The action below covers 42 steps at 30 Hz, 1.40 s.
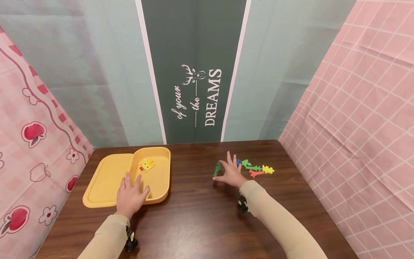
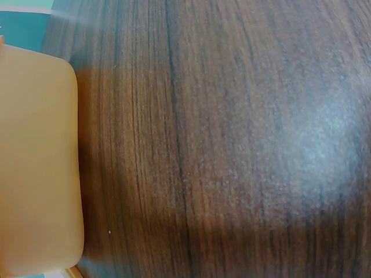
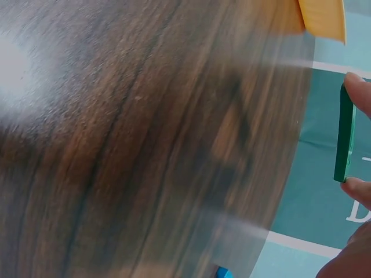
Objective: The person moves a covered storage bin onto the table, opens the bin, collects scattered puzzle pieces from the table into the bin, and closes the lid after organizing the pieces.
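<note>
Between thumb and forefinger, my right hand (image 1: 231, 173) pinches a flat green puzzle piece (image 1: 217, 169) by its two ends, above the table. The right wrist view shows the same green puzzle piece (image 3: 345, 134) edge-on. My left hand (image 1: 130, 196), fingers spread, is over the near left side of a yellow box (image 1: 165, 172); whether it touches the rim I cannot tell. Inside that box lies a yellow animal-face piece with red spots (image 1: 147, 165). The left wrist view has only the box's outer wall (image 2: 40, 162) and no fingers.
Right of my right hand lie several puzzle pieces: a green one (image 1: 254, 168), a yellow one (image 1: 268, 169), an orange-red one (image 1: 256, 173) and a partly hidden blue one (image 1: 238, 161). A yellow lid (image 1: 105, 181) lies left of the box. Curtains surround the brown table (image 1: 194, 219).
</note>
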Each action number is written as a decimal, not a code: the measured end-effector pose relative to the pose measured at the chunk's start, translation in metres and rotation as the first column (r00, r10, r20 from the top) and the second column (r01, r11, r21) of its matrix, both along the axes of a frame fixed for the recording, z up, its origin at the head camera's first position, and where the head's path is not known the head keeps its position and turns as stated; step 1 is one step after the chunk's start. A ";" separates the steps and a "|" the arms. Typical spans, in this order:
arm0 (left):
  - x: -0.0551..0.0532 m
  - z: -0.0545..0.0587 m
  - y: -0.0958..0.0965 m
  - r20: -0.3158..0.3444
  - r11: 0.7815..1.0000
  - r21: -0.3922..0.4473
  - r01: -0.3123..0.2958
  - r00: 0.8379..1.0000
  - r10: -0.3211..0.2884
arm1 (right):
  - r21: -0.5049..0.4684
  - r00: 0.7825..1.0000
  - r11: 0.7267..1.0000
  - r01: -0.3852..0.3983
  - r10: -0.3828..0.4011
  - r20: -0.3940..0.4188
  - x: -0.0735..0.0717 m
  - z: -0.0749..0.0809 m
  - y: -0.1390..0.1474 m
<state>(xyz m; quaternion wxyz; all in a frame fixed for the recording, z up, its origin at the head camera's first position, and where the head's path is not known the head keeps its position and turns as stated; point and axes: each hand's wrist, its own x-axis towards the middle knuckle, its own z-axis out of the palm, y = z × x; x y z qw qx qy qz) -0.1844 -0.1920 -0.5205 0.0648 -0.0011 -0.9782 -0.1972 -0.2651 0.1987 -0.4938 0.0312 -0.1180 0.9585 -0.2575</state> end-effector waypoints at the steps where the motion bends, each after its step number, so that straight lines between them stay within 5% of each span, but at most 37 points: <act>1: 0.000 0.000 0.000 -0.001 1.000 0.000 0.000 1.000 0.000 | 0.003 1.000 1.000 -0.003 0.003 -0.002 0.000 0.001 -0.001; 42: 0.005 -0.002 0.003 -0.014 1.000 0.012 -0.007 1.000 0.007 | -0.034 0.995 0.994 -0.099 0.099 -0.015 0.000 0.019 -0.044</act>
